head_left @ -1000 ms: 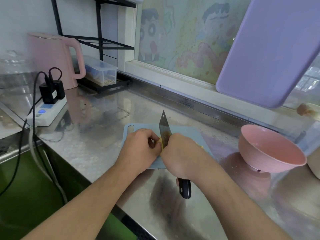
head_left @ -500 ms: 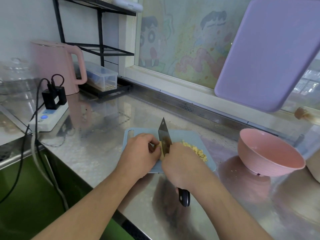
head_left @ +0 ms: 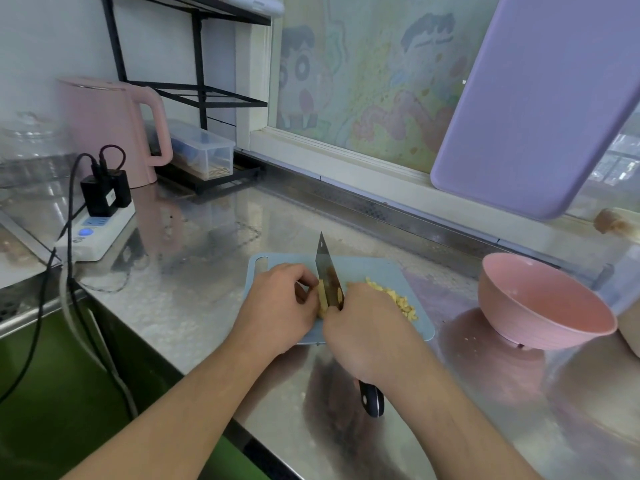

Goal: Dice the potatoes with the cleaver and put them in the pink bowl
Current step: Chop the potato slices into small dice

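At the worktop's front edge, potato is being diced on a blue board [head_left: 377,271].
The potato piece [head_left: 322,299] is pinched by the left hand [head_left: 277,306]; the cleaver [head_left: 329,271] is gripped by the right hand [head_left: 363,327] — diced bits [head_left: 398,299] beside it, pink bowl [head_left: 543,306] toward the right edge.

A reflective stainless steel countertop [head_left: 194,271] fills the lower frame, green cabinet fronts [head_left: 52,393] below it at lower left. A pale wall [head_left: 52,36] occupies the upper left. A white-framed window [head_left: 346,147] with cartoon-patterned film spans the top centre, admitting soft daylight.
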`<state>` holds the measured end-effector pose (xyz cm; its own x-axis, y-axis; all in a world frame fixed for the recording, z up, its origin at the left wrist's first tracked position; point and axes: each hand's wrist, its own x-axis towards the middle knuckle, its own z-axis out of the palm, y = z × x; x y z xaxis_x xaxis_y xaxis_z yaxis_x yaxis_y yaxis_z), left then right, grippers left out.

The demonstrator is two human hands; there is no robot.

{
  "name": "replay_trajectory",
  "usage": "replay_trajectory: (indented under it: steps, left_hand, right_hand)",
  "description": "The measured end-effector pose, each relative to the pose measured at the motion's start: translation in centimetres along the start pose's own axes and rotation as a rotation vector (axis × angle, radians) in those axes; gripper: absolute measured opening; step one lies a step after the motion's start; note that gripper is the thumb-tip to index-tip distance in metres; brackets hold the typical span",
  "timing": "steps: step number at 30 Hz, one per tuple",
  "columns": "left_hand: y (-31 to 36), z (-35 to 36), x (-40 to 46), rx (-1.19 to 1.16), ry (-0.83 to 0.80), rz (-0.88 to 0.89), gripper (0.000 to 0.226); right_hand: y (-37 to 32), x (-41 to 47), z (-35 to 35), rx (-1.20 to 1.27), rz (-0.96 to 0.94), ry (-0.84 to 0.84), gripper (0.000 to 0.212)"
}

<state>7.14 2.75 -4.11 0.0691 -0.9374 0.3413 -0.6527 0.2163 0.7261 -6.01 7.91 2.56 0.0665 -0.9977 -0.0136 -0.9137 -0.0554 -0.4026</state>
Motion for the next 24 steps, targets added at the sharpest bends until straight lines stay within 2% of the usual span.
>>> replay_trajectory:
  steps: [10, 24]
  left_hand:
    - [0.1, -0.2, -0.1, -0.016, 0.000, -0.021, 0.012]
    - [0.4, -0.3, -0.3, -0.023, 0.007, -0.012, 0.005]
  right_hand:
    - [-0.3, -0.7, -1.6, 0.025, -0.012, 0.000, 0.017]
    - [-1.2, -0.9, -1.6, -0.002, 0.013, 0.027, 0.017]
